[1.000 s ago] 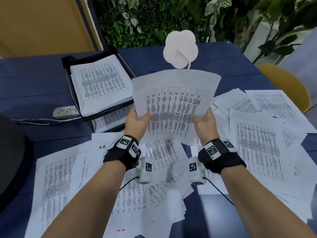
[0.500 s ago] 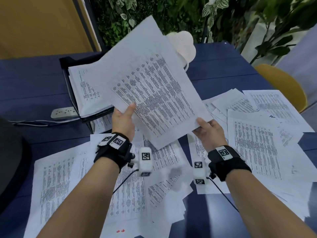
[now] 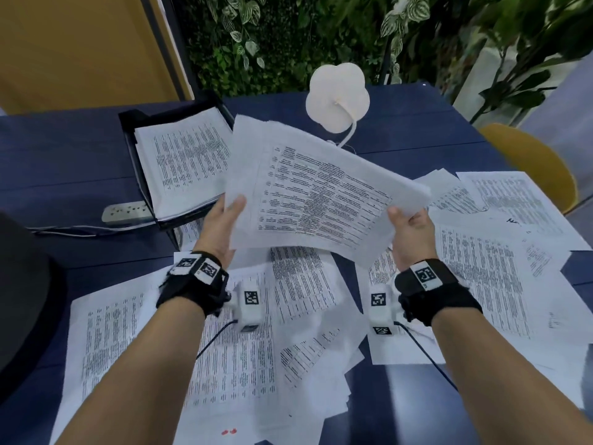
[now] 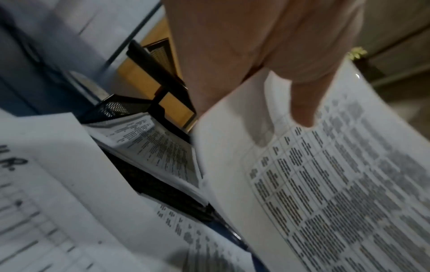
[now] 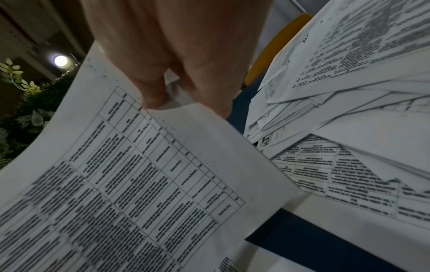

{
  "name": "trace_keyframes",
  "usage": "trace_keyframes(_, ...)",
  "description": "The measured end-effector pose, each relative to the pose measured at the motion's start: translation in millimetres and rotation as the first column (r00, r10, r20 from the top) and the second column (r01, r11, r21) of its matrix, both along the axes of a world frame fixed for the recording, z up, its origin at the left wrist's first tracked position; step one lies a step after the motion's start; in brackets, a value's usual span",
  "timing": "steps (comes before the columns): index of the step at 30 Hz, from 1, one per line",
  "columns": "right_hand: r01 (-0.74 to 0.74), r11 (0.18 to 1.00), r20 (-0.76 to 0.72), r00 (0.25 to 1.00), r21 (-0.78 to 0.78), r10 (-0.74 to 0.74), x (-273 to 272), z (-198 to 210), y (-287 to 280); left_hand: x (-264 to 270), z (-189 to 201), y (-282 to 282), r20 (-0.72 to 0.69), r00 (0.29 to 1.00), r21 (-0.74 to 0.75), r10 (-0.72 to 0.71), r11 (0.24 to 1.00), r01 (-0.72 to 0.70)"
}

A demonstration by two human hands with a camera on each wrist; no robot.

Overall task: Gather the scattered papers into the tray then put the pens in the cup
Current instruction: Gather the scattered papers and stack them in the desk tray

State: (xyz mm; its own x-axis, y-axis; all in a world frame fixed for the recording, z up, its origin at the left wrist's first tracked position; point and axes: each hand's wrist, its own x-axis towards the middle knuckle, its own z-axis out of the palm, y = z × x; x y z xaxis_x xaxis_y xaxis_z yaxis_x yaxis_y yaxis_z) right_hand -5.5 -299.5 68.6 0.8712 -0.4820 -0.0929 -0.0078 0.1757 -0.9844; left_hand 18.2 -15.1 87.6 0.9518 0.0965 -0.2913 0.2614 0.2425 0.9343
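Note:
A sheaf of printed papers hangs in the air over the blue table, tilted, its far left corner reaching toward the black tray. My left hand pinches its left edge with the thumb on top; in the left wrist view that thumb presses the sheet. My right hand pinches the right edge, thumb on top. The tray holds a stack of sheets. Many loose papers lie scattered below and to the right. No pens or cup show.
A white flower-shaped lamp stands behind the held papers. A white power strip with a cable lies left of the tray. A yellow chair sits at the table's right edge, a dark object at the left. Plants line the back.
The sheaf was upright a second ago, then swung up and left over the tray. Now it lies lower and flatter, further right, with both hands still on its edges.

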Motion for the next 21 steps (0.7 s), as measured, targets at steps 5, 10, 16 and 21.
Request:
trace_keyframes(5,-0.041,0.999,-0.034,0.999,0.021,0.042,2.0,-7.2,-1.7,-1.0,-14.5,0.4,0.024,0.999,0.351,-0.033,0.936,0.022)
trace_keyframes(10,-0.086,0.994,-0.123,0.989,-0.067,0.078,0.3,-21.4,-4.3,-7.3,-29.3,-2.5,0.023,1.000,0.377,-0.012,0.926,0.003)
trace_keyframes(16,-0.059,0.889,-0.132,0.991,-0.455,-0.002,6.4,1.8,-6.2,-4.1,-28.4,-1.8,0.037,0.999,0.448,0.017,0.894,-0.031)
trace_keyframes(21,-0.186,0.441,-0.220,0.975,-0.878,-0.028,10.4,33.3,-1.2,-2.2,-30.0,6.0,0.013,0.999,0.404,-0.034,0.914,0.026)
